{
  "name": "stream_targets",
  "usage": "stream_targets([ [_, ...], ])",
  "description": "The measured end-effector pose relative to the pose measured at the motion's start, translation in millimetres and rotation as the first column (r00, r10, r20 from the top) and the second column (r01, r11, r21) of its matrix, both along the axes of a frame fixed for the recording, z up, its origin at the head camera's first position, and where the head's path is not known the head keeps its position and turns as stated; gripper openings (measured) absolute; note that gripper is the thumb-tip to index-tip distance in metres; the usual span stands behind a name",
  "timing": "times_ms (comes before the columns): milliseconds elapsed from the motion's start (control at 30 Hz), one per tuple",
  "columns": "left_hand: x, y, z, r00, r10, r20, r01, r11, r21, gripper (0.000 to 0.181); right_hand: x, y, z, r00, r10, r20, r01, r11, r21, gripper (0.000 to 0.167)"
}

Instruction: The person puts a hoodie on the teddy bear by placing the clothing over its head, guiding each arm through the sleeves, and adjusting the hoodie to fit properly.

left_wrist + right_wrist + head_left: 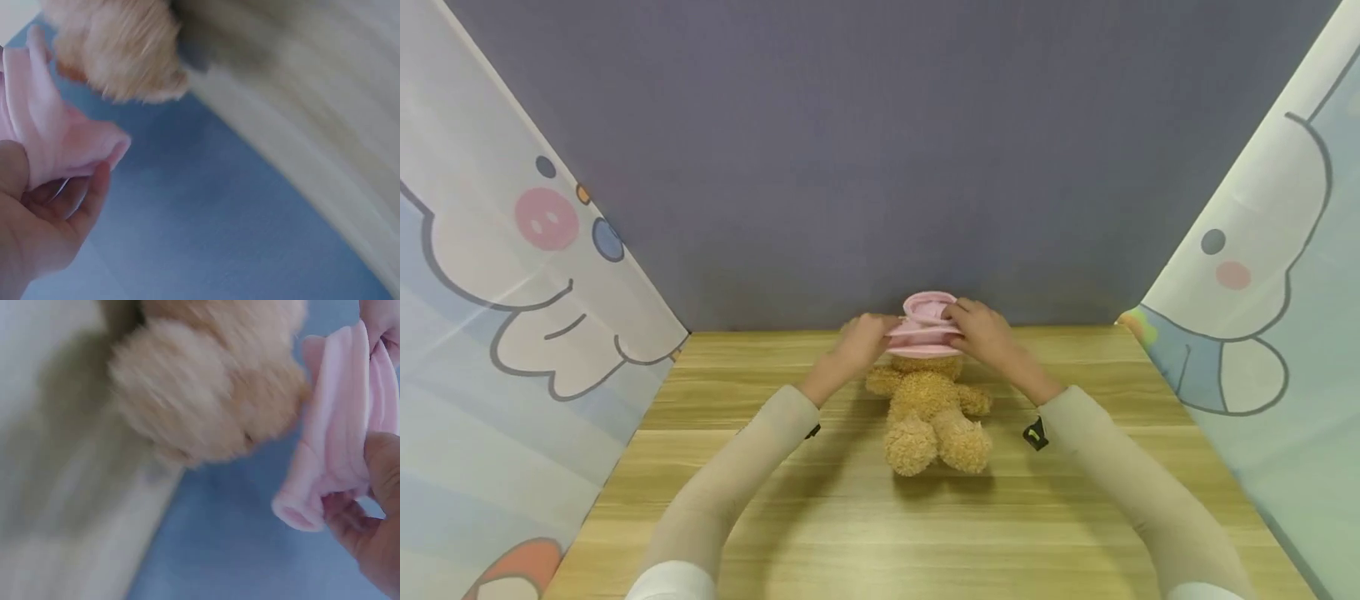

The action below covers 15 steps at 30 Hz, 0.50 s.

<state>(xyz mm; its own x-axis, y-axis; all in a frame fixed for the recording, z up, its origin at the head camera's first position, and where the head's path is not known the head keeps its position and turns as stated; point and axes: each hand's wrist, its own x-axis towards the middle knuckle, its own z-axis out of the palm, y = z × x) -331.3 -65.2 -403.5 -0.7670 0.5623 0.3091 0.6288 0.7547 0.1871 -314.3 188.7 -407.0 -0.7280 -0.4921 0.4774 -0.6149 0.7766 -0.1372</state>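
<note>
A curly golden-brown teddy bear (927, 408) is on the wooden table, its feet toward me. In the head view a small pink doll top (922, 340) covers most of its head, and the face is hidden. My left hand (863, 337) grips the top's left edge, near a short sleeve (103, 147) in the left wrist view. On the other side my right hand (985, 333) pinches its right edge; the right wrist view shows the thumb and fingers on the cloth beside the other sleeve (297, 511). Both wrist views are blurred, and the top looks apart from the fur there.
The wooden table (880, 533) ends at a dark grey-blue back panel (880, 167) just behind the hands. Cartoon-printed cloths hang at the left (467, 350) and right (1262, 350). A small black wrist fitting (1035, 434) shows by the right sleeve.
</note>
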Motion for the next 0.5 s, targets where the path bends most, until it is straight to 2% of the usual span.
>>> stream_targets([
  [67,-12.3,3.8,11.0,0.999,0.019,-0.044,-0.016,0.998,0.060,0.033,-13.2,4,12.1,0.996,-0.020,-0.085,0.018,1.000,-0.016,0.036],
  [133,-26.9,10.3,18.0,0.997,0.026,-0.070,-0.019,0.994,0.108,0.035,-31.9,8,16.7,0.975,-0.017,-0.220,0.011,1.000,-0.029,0.035],
  [200,-41.9,18.0,16.5,0.997,0.026,-0.075,-0.016,0.992,0.124,0.045,-52.7,12,11.9,0.938,-0.010,-0.345,0.002,1.000,-0.024,0.034],
  [267,-54.5,24.8,5.5,0.998,0.027,-0.057,-0.022,0.996,0.087,0.055,-69.2,15,-1.1,0.917,-0.004,-0.398,0.002,1.000,-0.007,0.036],
  [300,-59.0,27.1,-3.2,0.999,0.033,-0.042,-0.031,0.998,0.051,0.059,-74.9,17,-10.6,0.918,-0.007,-0.396,0.012,1.000,0.009,0.035],
  [367,-63.3,29.3,-23.1,0.998,0.063,-0.011,-0.063,0.998,-0.027,0.058,-78.0,21,-30.1,0.947,-0.011,-0.322,0.034,0.997,0.065,0.032],
  [433,-61.7,28.4,-41.3,0.993,0.108,0.044,-0.105,0.992,-0.073,0.047,-73.2,22,-48.4,0.977,-0.020,-0.210,0.052,0.987,0.150,0.028],
  [500,-58.1,26.1,-55.0,0.984,0.155,0.086,-0.148,0.985,-0.088,0.034,-64.7,21,-61.4,0.992,-0.045,-0.117,0.070,0.972,0.223,0.022],
])
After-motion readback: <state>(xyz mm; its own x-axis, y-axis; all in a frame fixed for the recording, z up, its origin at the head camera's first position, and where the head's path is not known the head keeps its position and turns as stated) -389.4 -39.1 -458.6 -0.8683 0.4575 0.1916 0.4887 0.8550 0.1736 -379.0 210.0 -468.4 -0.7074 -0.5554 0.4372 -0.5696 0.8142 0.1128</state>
